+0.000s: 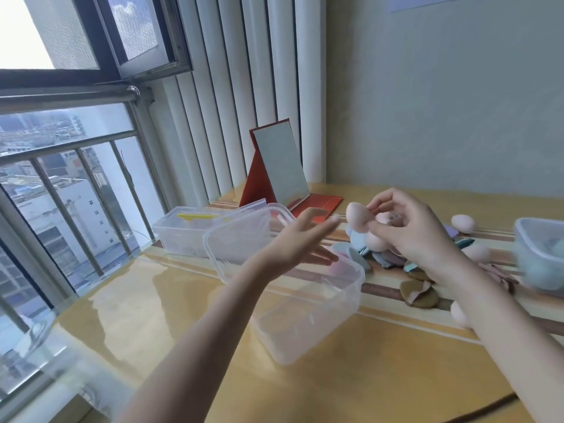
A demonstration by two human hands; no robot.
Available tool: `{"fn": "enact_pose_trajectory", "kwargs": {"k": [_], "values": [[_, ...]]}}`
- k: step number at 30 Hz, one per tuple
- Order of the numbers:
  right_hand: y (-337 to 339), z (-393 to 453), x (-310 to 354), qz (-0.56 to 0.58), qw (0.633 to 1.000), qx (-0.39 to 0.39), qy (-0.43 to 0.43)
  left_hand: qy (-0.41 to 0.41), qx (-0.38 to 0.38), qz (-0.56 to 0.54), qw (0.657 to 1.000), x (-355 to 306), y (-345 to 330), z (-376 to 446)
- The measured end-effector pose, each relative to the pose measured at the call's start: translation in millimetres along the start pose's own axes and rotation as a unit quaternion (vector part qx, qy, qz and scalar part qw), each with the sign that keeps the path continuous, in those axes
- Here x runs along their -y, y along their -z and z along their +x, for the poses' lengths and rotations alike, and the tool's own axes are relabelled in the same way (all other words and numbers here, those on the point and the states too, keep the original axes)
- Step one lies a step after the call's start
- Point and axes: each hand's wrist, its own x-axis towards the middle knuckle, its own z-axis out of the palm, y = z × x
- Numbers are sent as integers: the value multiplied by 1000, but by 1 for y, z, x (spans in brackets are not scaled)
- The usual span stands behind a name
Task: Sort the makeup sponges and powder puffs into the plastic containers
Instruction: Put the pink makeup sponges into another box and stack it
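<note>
A pink sponge [357, 217] is pinched in the right hand [412, 227] above the pile [393, 254] near the table's [351, 377] far edge. The left hand [300, 239], fingers straight, nothing held, is raised over the clear box [308, 303]. A loose pinch could drop the sponge outside the box.

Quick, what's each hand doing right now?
Left hand: open, fingers straight, holding nothing.
Right hand: pinching a pink makeup sponge.
</note>
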Motion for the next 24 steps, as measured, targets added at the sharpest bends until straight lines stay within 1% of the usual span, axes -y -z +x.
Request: {"fn": "enact_pose_trajectory", "kwargs": {"k": [1, 2, 3, 4, 5, 6, 8, 9, 10, 11, 12, 13, 14, 15, 16, 17, 18, 19, 20, 21, 22, 23, 24], "values": [[-5, -2, 4, 52, 999, 14, 2, 29, 35, -100, 994, 1, -2, 2], [-13, -4, 7, 95, 995, 30, 7, 43, 76, -187, 978, 3, -3, 4], [-21, -6, 8, 118, 992, 41, 15, 48, 113, -253, 960, 7, -3, 5], [-29, -9, 8, 122, 991, 48, 22, 50, 139, -296, 944, 10, -4, 5], [-35, -11, 7, 114, 992, 50, 27, 51, 148, -320, 935, 12, -5, 6], [-41, -12, 5, 105, 993, 49, 29, 55, 139, -329, 932, 13, -5, 6], [-43, -11, 2, 113, 992, 60, 20, 64, 73, -327, 940, 15, -6, 7], [-42, -9, 1, 124, 989, 75, 11, 55, 27, -297, 953, 18, -6, 7], [-39, -6, 0, 133, 987, 89, 1, 36, -20, -238, 971, 20, -7, 7], [-35, -3, -2, 132, 987, 89, -9, 5, -66, -156, 986, 23, -9, 7], [-30, 0, -3, 112, 991, 70, -17, -30, -110, -65, 991, 25, -12, 8], [-24, 4, -5, 63, 997, 30, -24, -60, -155, 24, 986, 28, -14, 9], [-15, 7, -8, -8, 999, -16, -31, -81, -193, 99, 973, 29, -15, 9], [-3, 9, -9, -82, 994, -52, -42, -93, -214, 150, 961, 31, -15, 8], [11, 9, -11, -153, 984, -65, -61, -99, -217, 180, 954, 32, -15, 8], [26, 9, -12, -213, 972, -43, -92, -100, -207, 206, 951, 34, -15, 7], [41, 8, -13, -259, 957, 10, -133, -96, -192, 232, 949, 35, -14, 7], [54, 6, -13, -303, 932, 86, -179, -89, -177, 256, 946, 36, -15, 6], [64, 1, -11, -349, 894, 167, -227, -82, -165, 273, 944, 35, -16, 5], [71, -5, -9, -395, 844, 240, -273, -78, -160, 282, 943, 34, -16, 5], [74, -12, -6, -430, 795, 294, -310, -75, -158, 284, 943, 33, -16, 5], [74, -19, -6, -456, 758, 327, -333, -74, -157, 282, 944, 32, -16, 5], [74, -25, -7, -474, 736, 343, -341, -73, -155, 281, 944, 31, -17, 4]]}}
